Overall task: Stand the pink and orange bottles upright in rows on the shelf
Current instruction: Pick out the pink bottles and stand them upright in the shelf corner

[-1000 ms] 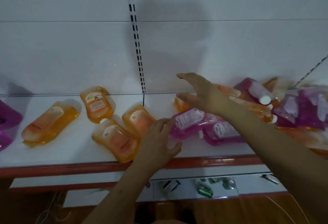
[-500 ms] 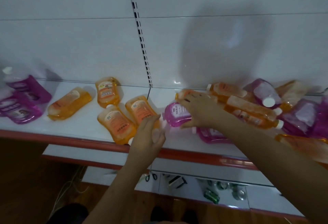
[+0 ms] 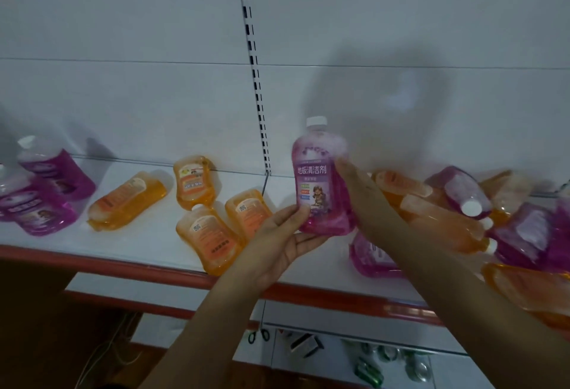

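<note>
Two bare forearms, no sleeves, left hand (image 3: pixel 277 243), right hand (image 3: pixel 367 200), ringless fingers (image 3: pixel 311 242)

Slotted upright strip (image 3: pixel 256 80) running down white back panel (image 3: pixel 123 95). Scissors (image 3: pixel 258 335) lying on lower shelf (image 3: pixel 339 314) beside metal cans (image 3: pixel 398 357) and green object (image 3: pixel 368 373). White cable (image 3: pixel 101 354) trailing across dark floor.

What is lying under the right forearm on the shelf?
Under the right forearm another pink bottle lies flat on the shelf. Only its left part shows; the arm covers the rest, so its cap cannot be seen.
</note>
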`<act>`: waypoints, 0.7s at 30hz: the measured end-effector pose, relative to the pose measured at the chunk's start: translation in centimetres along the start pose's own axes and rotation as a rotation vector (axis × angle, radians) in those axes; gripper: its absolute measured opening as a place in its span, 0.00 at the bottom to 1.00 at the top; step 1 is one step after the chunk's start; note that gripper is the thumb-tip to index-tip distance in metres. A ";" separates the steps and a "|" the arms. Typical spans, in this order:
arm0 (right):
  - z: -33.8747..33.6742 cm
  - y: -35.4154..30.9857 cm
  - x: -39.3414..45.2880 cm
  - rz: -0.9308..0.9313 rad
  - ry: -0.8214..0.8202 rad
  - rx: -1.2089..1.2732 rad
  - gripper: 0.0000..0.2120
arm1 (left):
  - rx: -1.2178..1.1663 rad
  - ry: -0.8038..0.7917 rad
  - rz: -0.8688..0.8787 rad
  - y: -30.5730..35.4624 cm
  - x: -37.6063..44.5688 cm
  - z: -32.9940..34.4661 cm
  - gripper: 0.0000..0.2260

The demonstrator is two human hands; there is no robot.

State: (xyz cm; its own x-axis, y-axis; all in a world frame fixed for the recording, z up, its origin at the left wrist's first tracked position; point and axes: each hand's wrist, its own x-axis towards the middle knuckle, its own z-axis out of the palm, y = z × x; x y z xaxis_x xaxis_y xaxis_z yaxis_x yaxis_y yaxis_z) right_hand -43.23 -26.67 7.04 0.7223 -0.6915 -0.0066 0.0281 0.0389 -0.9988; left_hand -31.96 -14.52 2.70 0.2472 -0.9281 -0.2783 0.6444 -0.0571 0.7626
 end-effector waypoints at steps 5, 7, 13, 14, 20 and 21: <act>1.3 -1.8 2.7 -0.094 -0.100 -0.269 0.18 | 0.193 0.169 0.203 1.7 -0.8 -3.1 0.18; 2.5 -2.5 4.0 -0.105 -0.184 -0.327 0.19 | 0.294 0.259 0.274 2.9 -1.6 -4.4 0.20; 9.3 -3.4 8.5 -0.204 -0.386 -0.584 0.22 | 0.450 0.456 0.418 6.8 -4.4 -10.2 0.19; 10.8 -3.3 9.0 -0.229 -0.393 -0.597 0.20 | 0.472 0.477 0.429 7.5 -5.0 -11.3 0.20; 19.8 -2.2 11.9 -0.253 -0.544 -0.457 0.30 | 0.585 0.657 0.440 10.9 -8.5 -17.0 0.25; 21.3 -2.0 12.4 -0.248 -0.576 -0.432 0.29 | 0.599 0.694 0.441 11.5 -9.1 -18.1 0.25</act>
State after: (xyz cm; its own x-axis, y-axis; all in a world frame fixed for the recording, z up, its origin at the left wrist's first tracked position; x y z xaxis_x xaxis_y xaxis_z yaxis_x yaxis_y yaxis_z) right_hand -19.59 -19.99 9.92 0.9800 -0.1529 0.1278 0.0492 -0.4361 -0.8986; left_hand -13.72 -0.09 3.39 0.8635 -0.5033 -0.0337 -0.0274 -0.1134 0.9932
